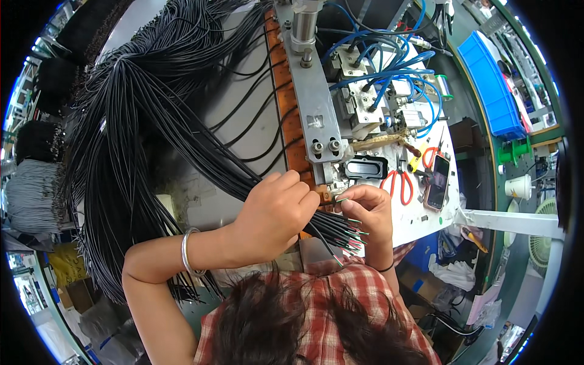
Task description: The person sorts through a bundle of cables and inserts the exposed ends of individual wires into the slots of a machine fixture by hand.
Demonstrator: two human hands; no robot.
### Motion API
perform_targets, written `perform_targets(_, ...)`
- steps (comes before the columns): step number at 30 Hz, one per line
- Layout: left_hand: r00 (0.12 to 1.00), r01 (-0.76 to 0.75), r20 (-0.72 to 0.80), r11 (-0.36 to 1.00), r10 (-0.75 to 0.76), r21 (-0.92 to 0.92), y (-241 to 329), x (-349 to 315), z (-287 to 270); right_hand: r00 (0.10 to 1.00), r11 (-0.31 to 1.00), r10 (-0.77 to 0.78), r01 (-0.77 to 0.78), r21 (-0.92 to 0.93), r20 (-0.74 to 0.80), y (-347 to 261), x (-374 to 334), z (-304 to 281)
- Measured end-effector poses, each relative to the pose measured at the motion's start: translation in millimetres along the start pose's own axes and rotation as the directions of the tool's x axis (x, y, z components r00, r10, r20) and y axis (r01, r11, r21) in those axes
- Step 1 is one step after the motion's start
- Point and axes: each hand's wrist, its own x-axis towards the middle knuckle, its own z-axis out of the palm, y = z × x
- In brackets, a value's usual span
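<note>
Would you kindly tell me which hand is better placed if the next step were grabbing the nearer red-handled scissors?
The right hand, probably: it is close to the scissors, while the left hand is farther away, curled over the black cables.

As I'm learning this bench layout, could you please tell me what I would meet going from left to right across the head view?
Grey cable bundle, silver bangle, left hand, right hand, phone, blue bin.

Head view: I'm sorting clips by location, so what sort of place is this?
Probably a cable-assembly workshop, judging by the black cables, blue tubing on the machine and red-handled scissors.
</note>
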Motion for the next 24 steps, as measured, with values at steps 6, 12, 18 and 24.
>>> perform_targets(6, 0.997, -0.035, 0.069, 0.999, 0.035, -0.006, -1.1, 1.0, -7.1, 0.988, 0.995, 0.05, -0.063, 0.08, 0.146, -1.5, 2.6, -3.9)
perform_targets(12, 0.997, -0.022, 0.081, 0.998, 0.018, 0.058, 0.8, -0.7, -4.7, 0.989, 1.0, -0.005, 0.002, 0.021, 0.146, -2.3, -1.7, 0.4)
perform_targets(18, 0.998, 0.041, 0.045, 0.998, -0.044, 0.056, 1.1, -2.3, 0.5, 0.998, 0.977, -0.045, 0.037, -0.212, -0.035, -0.4, -3.3, 2.2)
perform_targets(24, 0.996, 0.056, 0.064, 0.997, -0.059, 0.043, 0.6, -2.7, 0.2, 0.998, 0.974, -0.043, 0.034, -0.223, -0.035, -1.5, -2.2, 3.9)
